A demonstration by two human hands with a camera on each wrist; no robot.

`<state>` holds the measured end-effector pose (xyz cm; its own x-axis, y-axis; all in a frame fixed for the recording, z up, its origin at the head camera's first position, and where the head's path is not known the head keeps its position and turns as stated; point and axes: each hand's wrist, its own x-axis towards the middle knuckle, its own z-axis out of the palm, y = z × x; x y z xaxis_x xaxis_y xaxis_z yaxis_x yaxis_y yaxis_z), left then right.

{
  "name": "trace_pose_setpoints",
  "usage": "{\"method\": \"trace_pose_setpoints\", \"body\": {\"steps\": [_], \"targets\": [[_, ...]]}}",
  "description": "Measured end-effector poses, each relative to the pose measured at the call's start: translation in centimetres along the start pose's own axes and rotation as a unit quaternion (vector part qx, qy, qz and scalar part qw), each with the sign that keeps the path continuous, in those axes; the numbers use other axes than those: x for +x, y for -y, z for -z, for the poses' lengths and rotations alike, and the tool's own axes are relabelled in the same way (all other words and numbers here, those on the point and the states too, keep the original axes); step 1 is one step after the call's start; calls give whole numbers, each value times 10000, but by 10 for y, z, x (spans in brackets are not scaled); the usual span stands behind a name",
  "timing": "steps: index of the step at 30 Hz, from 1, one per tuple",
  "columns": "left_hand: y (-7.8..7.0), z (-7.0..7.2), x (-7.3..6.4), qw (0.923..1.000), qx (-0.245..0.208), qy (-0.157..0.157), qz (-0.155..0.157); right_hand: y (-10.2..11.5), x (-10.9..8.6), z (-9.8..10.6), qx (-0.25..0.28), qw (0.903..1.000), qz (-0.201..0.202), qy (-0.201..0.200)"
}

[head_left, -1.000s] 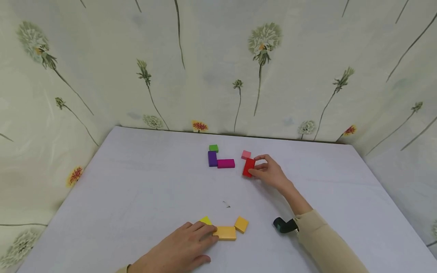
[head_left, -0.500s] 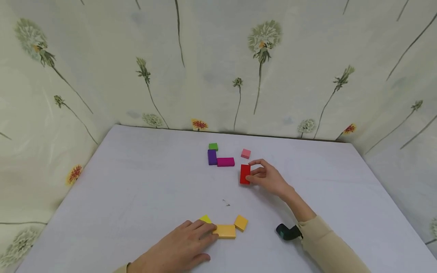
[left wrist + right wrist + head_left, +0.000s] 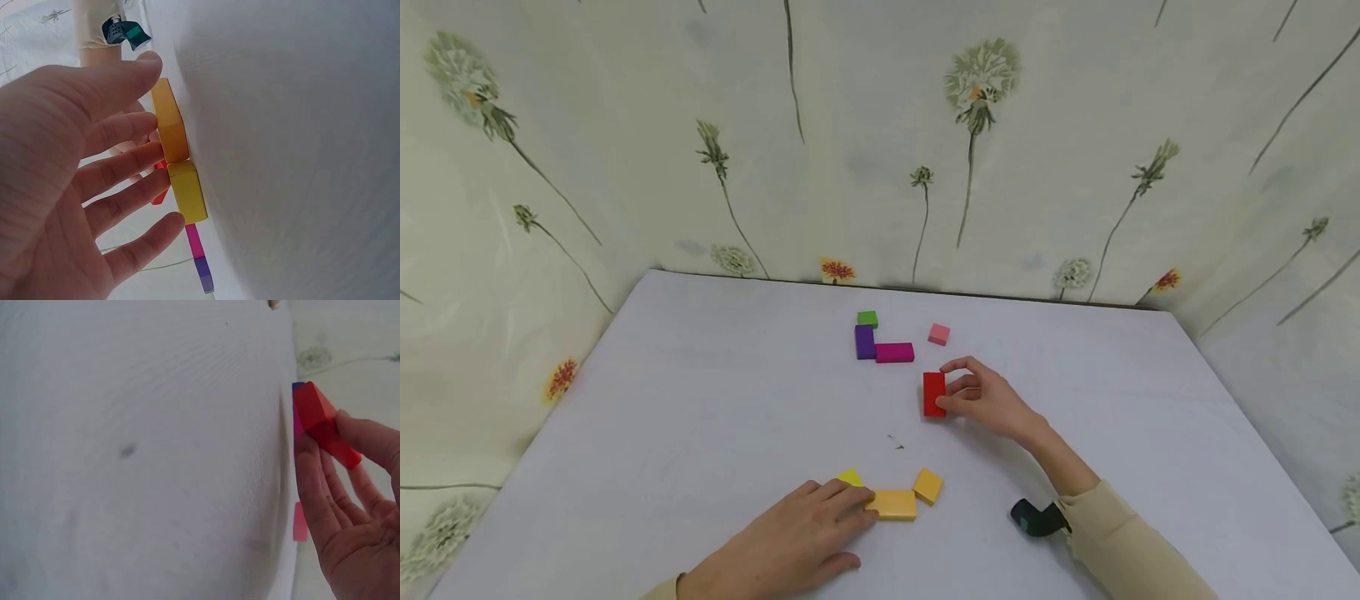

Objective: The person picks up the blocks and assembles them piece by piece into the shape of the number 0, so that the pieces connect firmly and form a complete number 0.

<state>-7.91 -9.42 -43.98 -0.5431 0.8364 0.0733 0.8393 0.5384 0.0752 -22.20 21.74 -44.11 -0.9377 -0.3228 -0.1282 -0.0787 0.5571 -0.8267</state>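
Note:
My right hand pinches a red block between thumb and fingers, just above the table. The right wrist view shows the red block tilted in the grip. My left hand lies near the front with its fingers spread and fairly straight. Its fingertips touch a light orange block and a yellow block, which the hand partly covers. In the left wrist view the yellow block sits end to end with the orange block. A small orange block touches the long one's right corner.
Toward the back stand a green block, a purple block and a magenta block, close together. A pink block stands to their right. A black wrist camera hangs at the right sleeve. Dark specks mark the white cloth.
My right hand has brought the red block away from the pink block, toward the front and slightly left. The red block has turned straighter. The left hand stays on its blocks.

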Motion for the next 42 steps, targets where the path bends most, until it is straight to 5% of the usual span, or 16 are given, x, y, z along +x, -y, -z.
{"method": "trace_pose_setpoints", "body": {"steps": [29, 42], "targets": [[1, -1, -1, 9998, -145, -155, -49, 6, -21, -15, 84, 9985, 291, 454], [1, -2, -2, 9998, -190, -113, -27, 5, -25, -16, -891, 9913, 886, 386]]}}
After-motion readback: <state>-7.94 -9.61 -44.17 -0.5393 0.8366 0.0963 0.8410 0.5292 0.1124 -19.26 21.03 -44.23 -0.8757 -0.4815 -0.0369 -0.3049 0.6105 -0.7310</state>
